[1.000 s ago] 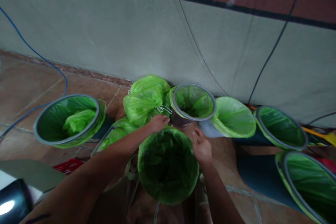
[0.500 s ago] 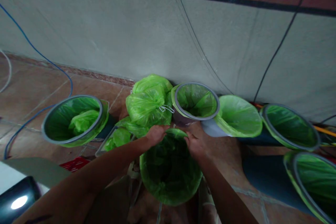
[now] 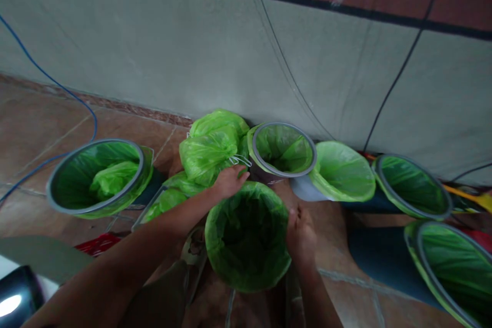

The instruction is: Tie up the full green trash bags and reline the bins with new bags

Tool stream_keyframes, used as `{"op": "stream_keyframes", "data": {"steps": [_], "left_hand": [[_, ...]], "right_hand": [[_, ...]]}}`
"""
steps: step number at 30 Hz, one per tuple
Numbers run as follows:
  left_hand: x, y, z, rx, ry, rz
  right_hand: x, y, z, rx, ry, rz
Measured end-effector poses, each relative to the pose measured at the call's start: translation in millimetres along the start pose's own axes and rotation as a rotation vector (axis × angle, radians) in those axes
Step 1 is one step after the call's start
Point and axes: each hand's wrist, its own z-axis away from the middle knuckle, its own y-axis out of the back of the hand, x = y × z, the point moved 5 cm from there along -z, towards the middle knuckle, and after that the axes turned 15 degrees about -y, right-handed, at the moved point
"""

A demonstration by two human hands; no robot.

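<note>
— Where do we have the green-lined waste bin (image 3: 248, 287)?
— At the lower centre of the frame, its mouth turned up towards us, the plastic liner (image 3: 249, 264) covering its rim.
— And our hands?
— Our left hand (image 3: 229, 182) is at the bin's upper left edge, fingers loosely bent, thumb standing apart from them. Our right hand (image 3: 302, 231) is at its right edge, fingers curled inwards. We cannot tell whether either one pinches the liner.
— What do we see around them?
— Just beyond our left hand, a bulging green bag (image 3: 209, 151) with a white drawstring (image 3: 241, 159). Right of that, a grey-rimmed bin (image 3: 265, 175), then a pale bin (image 3: 309, 189), both lined in green. We see a dark-blue bin (image 3: 376, 251) at the lower right. At the left, another lined bin (image 3: 54, 200) holds a crumpled green bag (image 3: 115, 178).
</note>
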Motion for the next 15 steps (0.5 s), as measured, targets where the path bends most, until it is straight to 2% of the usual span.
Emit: {"op": "stream_keyframes", "data": {"steps": [2, 5, 7, 11, 15], "left_hand": [[3, -8.5, -3, -0.072, 0.023, -0.019], [6, -23.3, 0, -0.156, 0.017, -0.057], [7, -31.8, 5, -0.177, -0.036, -0.082], [2, -42.2, 17, -0.23, -0.134, -0.163], [-4, -42.9, 22, -0.287, -0.139, -0.196]], "right_hand": [[-26, 1, -18, -0.017, 0.12, -0.018], [-62, -12, -39, -0.151, 0.3, 0.042], [-75, -24, -44, -0.237, 0.378, 0.117], [-71, -40, -42, -0.331, 0.401, 0.252], [-59, -45, -39, -0.351, 0.38, 0.301]]}}
